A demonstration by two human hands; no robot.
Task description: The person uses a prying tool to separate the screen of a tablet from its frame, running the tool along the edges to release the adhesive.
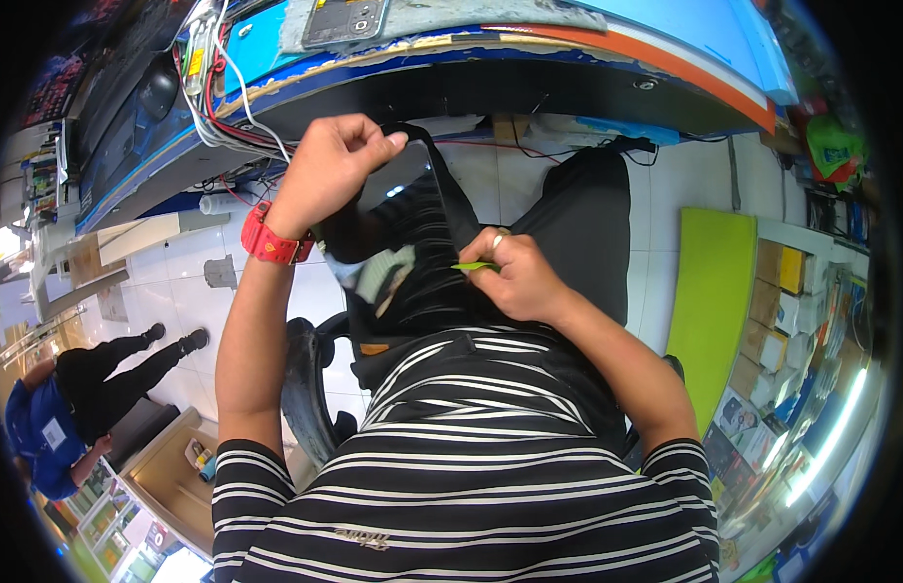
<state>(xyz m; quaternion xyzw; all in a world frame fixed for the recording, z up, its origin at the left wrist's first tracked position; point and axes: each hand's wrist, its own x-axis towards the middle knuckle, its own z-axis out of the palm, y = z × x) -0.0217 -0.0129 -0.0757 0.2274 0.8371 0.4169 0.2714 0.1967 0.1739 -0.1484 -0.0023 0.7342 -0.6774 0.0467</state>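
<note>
A glossy black tablet (pixel 412 219) rests tilted over my lap, its dark screen mirroring the shop and my striped shirt. My left hand (pixel 337 163) is closed on its far edge, thumb on top; the fingers underneath are hidden. Between the thumb and finger of my right hand (pixel 519 280) is a thin green plastic pry pick (pixel 472 266). The pick's tip touches the tablet's right edge; whether it goes into the seam I cannot tell. A small orange piece (pixel 374 349) shows by the tablet's near edge.
Ahead runs a workbench (pixel 568 92) with a phone (pixel 344 21) and a blue mat (pixel 699 39). Cables (pixel 204 107) hang over its left end beside a black mouse (pixel 160 85). A green panel (pixel 709 311) stands right. Another person (pixel 58 408) is at far left.
</note>
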